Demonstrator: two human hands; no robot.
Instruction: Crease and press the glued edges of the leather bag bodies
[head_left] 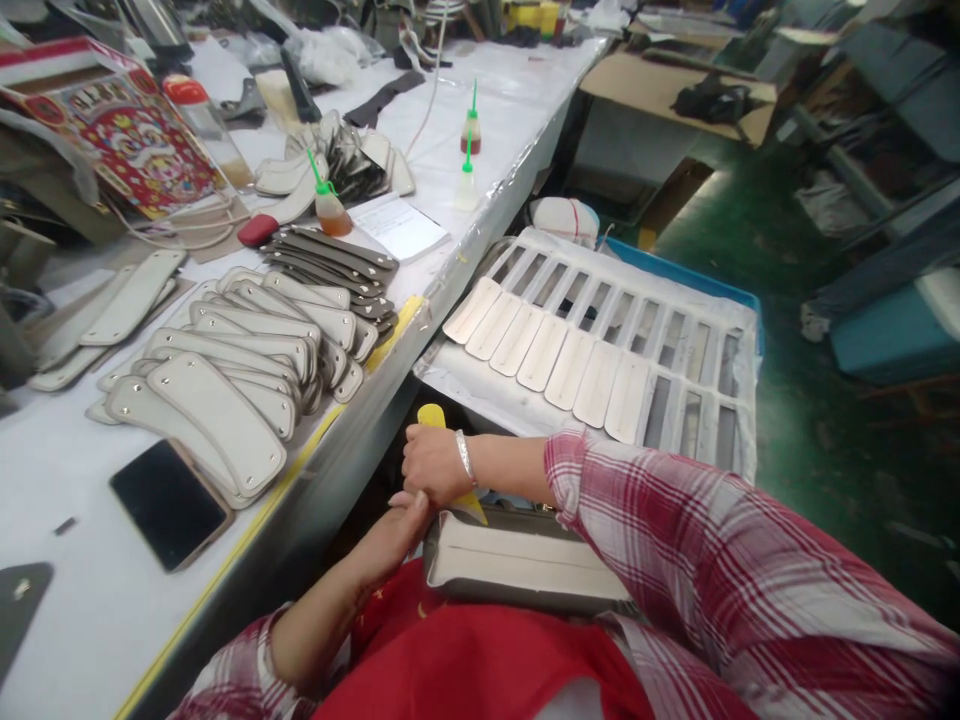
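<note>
My right hand (pixel 439 462), with a silver bracelet at the wrist, is closed around a yellow tool (pixel 431 415) whose rounded end sticks out above the fist. A yellow pointed part shows below that hand. My left hand (pixel 396 535) is against it, thumb up and fingers bent; what they hold is hidden. Both are at the left corner of a dark-edged box (pixel 525 560) with a cream inside, close to my body. Beyond it, cream strips (pixel 545 352) lie side by side on a slotted white rack (pixel 697 385).
On the left table (pixel 45 450) lie piled pale strips (pixel 217 400), dark strips (pixel 330 260), a phone (pixel 172 503), a notebook (pixel 397 228) and green-tipped bottles (pixel 330 208). A blue tray (pixel 675 272) edges the rack; a cardboard box (pixel 667 95) stands behind.
</note>
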